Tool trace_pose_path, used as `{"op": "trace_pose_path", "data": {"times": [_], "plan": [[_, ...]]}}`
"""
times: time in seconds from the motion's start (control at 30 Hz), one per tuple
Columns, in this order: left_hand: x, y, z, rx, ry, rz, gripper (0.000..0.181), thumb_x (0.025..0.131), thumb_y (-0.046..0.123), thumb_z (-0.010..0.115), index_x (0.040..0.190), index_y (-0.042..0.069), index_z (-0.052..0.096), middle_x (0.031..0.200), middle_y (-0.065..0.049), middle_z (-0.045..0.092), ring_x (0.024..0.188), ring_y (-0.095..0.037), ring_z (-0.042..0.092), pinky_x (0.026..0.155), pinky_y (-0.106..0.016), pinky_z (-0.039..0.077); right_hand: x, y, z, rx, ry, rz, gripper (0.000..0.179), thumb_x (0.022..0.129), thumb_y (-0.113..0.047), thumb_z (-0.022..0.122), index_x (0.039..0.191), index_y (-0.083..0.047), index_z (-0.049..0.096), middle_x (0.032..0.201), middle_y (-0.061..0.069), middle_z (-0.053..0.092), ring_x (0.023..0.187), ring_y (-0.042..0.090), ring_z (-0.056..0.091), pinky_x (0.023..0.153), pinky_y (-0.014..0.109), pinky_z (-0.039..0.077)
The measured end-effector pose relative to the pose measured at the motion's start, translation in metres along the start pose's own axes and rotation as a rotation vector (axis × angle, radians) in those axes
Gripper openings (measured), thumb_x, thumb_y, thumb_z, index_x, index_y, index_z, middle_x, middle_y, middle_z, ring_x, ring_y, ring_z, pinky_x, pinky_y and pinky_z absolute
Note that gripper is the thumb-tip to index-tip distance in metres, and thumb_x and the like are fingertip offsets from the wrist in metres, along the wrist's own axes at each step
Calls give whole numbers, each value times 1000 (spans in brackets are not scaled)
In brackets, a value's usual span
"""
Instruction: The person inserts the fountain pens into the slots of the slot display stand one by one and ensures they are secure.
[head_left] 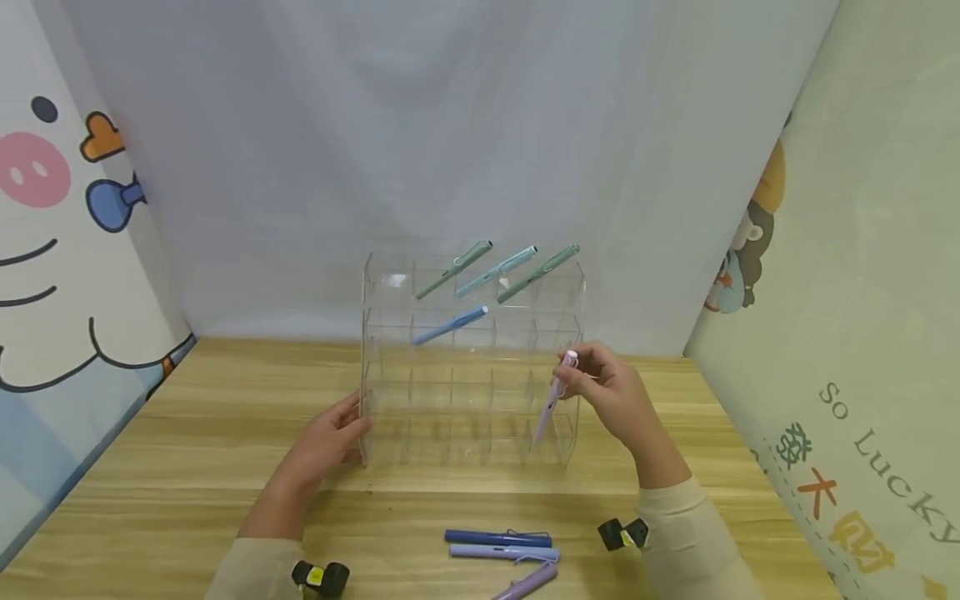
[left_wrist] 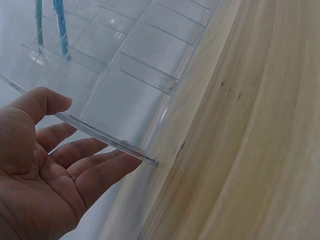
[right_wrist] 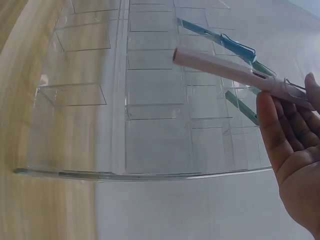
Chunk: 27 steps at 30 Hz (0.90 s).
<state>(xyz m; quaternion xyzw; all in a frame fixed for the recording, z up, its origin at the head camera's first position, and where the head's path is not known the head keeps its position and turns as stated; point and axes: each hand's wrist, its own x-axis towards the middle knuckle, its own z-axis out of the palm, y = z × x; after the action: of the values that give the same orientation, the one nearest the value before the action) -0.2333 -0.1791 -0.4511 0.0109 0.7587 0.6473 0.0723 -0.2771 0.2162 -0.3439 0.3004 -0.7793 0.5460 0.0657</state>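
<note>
A clear acrylic pen rack with several tiers of compartments stands upright on the table. My left hand holds its left side panel; in the left wrist view the thumb lies on one side of the panel edge and the fingers on the other. My right hand pinches a pale lilac pen near its capped upper end, in front of the rack's right side. The pen slants, lower end down and left. Two green pens and a light-blue pen lean in the top tier, a blue pen in the tier below.
On the table before the rack lie a dark-blue pen, a periwinkle pen and a purple pen. A pale curtain hangs behind. Printed cloths flank the wooden table on the left and right.
</note>
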Motion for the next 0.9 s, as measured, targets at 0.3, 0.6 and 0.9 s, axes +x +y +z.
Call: {"op": "trace_pose_path", "data": {"times": [0.3,0.6,0.9], "plan": [[0,-1,-3,10,-2,-6,70,101,36,56,159,19,20,159,-17,30,138,-40,40,89,-43,54,48,-17,-2,-127,-62,-25,33,97,-17,63,126,-6,51,94,15,67,79,19,69,67,33,59],[-3,1,-3,9,8,-3,68,101,34,56,158,19,21,159,-17,30,137,-39,41,89,-41,54,89,-21,-1,-127,-36,3,33,99,-23,61,124,-5,50,105,16,70,87,26,70,69,42,60],[-2,0,-1,1,6,1,67,102,33,55,158,19,21,158,-17,30,137,-39,42,91,-43,53,108,-24,-4,16,177,-68,36,98,-21,61,126,-3,48,109,24,66,88,19,70,69,34,60]]}}
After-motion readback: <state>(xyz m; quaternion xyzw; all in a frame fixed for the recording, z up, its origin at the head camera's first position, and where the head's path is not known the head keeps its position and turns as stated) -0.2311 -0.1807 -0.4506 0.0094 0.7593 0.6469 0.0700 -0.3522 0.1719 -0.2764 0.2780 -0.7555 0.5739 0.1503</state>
